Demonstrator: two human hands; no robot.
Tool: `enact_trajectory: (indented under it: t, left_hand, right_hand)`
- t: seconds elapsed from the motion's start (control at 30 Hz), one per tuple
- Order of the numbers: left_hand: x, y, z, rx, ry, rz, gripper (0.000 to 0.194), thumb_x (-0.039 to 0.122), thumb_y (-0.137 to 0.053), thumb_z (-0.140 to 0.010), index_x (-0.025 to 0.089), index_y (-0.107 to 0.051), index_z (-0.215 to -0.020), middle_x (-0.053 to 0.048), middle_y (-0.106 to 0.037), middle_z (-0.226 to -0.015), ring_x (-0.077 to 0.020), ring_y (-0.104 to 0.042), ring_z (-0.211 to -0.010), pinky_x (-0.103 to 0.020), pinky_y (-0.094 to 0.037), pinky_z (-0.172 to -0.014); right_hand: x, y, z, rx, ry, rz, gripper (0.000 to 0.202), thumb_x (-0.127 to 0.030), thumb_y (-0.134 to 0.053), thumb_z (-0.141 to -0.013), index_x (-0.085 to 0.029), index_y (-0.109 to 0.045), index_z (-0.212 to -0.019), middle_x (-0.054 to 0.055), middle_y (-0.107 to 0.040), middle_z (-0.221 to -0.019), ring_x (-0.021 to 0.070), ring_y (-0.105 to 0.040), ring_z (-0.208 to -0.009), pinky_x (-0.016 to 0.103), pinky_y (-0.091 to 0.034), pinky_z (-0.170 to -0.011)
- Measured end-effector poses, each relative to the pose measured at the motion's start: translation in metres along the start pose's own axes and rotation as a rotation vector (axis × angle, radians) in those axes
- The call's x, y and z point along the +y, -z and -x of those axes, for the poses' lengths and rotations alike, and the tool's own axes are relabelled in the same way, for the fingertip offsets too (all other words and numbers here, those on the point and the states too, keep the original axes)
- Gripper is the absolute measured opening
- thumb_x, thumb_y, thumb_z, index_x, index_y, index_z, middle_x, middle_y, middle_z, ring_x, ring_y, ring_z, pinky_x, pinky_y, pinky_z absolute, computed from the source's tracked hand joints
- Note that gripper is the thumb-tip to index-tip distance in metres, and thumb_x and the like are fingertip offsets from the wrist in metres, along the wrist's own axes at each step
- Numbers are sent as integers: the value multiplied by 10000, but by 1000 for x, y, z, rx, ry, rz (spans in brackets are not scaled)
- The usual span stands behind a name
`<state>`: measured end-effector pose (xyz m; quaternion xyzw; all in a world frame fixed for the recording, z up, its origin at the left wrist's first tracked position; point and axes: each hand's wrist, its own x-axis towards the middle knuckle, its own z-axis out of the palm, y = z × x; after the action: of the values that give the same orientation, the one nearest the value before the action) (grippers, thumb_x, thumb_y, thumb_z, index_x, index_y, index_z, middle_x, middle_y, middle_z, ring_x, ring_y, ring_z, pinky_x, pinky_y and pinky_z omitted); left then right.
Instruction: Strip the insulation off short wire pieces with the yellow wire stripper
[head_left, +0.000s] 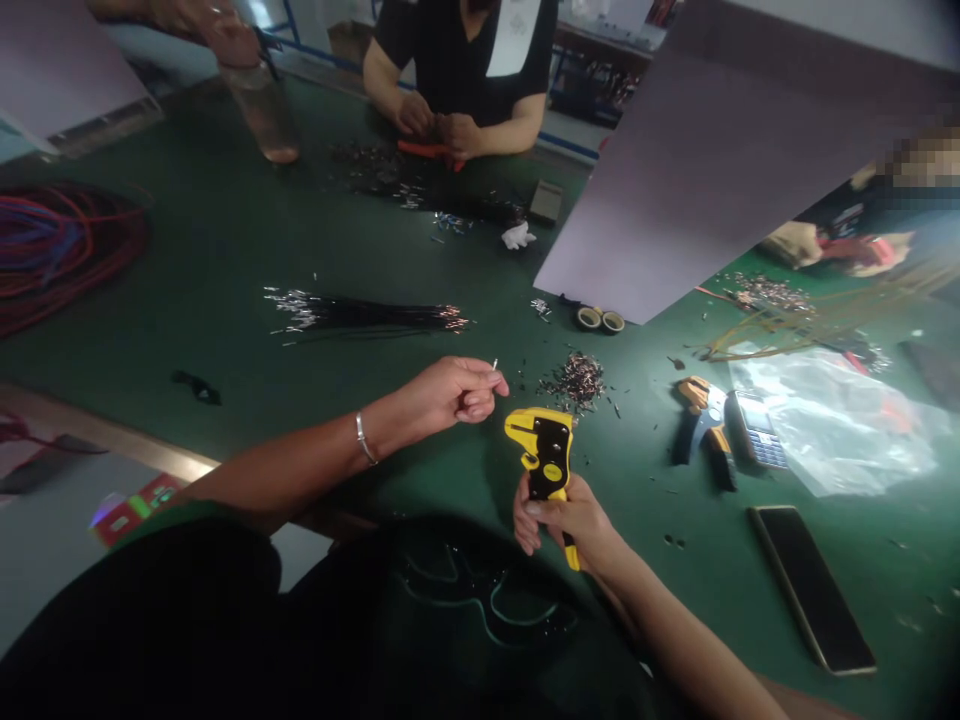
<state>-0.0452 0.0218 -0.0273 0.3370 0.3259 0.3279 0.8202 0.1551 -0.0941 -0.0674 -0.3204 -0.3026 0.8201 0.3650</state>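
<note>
My left hand (469, 388) is closed in a pinch above the green table, with a short whitish pin-like piece (495, 366) sticking up from its fingertips. Whether a wire runs on from that piece inside the fingers, I cannot tell. My right hand (577, 515) is wrapped round the handles of a yellow and black wire stripper (551, 450), its head pointing up and left near my left fingers. Just beyond the tool lies a pile of small dark and coppery scraps (581, 380). A bundle of black wires (375, 313) lies beyond my left hand, silvery tips at left, coppery ends at right.
Across the table, a person's hands (439, 130) hold a red-handled tool. At right lie a second wire stripper (705, 425), a keypad phone (757, 430), a clear bag (862, 420) and a smartphone (814, 590). A pale panel (660, 170) slants above; coiled wires (60, 250) lie left.
</note>
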Motion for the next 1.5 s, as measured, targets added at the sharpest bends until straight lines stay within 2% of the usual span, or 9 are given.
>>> enact_trajectory:
  t: [0.3, 0.57, 0.7, 0.93, 1.17, 1.27, 1.37, 1.5]
  left_hand:
    - [0, 2, 0, 6, -38, -12, 216, 88, -509, -891, 85, -610, -700, 43, -345, -439, -47, -316, -396, -193, -237, -411]
    - [-7, -5, 4, -33, -12, 10, 221, 62, -488, -887, 78, -610, -704, 51, -337, -441, -43, -300, -389, -199, -230, -412]
    - [-3, -6, 5, -13, -46, -23, 241, 56, -481, -892, 77, -618, -695, 48, -340, -432, -44, -312, -386, -209, -217, -413]
    - [1, -1, 4, -10, -92, -134, 197, 128, -583, -874, 102, -639, -687, 53, -344, -440, -38, -314, -389, -227, -201, -412]
    - [1, 0, 2, -17, -38, -112, 202, 117, -581, -861, 92, -639, -670, 52, -332, -435, -35, -293, -386, -222, -192, -410]
    - [2, 2, 2, -44, -58, -70, 163, 102, -564, -852, 82, -642, -710, 40, -372, -440, -42, -330, -393, -204, -222, -411]
    - [5, 2, 3, -85, -73, -3, 134, 129, -557, -860, 70, -652, -786, 22, -433, -471, -67, -437, -446, -194, -302, -443]
    - [8, 7, 1, -108, -87, 23, 129, 143, -561, -862, 58, -658, -869, -68, -613, -627, -127, -608, -613, -217, -426, -548]
  right_hand:
    - [6, -7, 1, 7, -10, 48, 245, -262, -782, -721, -150, -566, -748, -44, -513, -508, 98, -471, -421, 262, -438, -424]
    - [8, 1, -1, 76, 80, 73, 239, -249, -801, -683, -150, -592, -746, -44, -519, -495, 97, -458, -414, 255, -413, -414]
    - [8, 1, -1, 85, 92, 90, 235, -248, -800, -674, -144, -596, -730, -43, -515, -485, 98, -458, -403, 251, -404, -405]
    - [2, -2, 3, 30, 10, 46, 215, -188, -787, -657, -140, -597, -746, -34, -537, -527, 93, -455, -422, 253, -410, -418]
    - [4, 0, 4, -9, 5, 161, 166, -165, -749, -674, -136, -592, -719, -33, -530, -518, 93, -455, -413, 247, -390, -421]
    - [-1, -1, 5, -57, 0, 103, 163, -153, -734, -676, -143, -580, -729, -38, -527, -522, 95, -452, -416, 252, -400, -425]
    - [-8, -2, 5, -81, 14, 22, 156, -156, -721, -690, -145, -582, -759, -35, -531, -545, 99, -458, -432, 257, -411, -432]
    - [-12, -1, 5, -109, 34, 0, 154, -159, -716, -697, -146, -574, -755, -34, -525, -551, 98, -458, -439, 257, -414, -434]
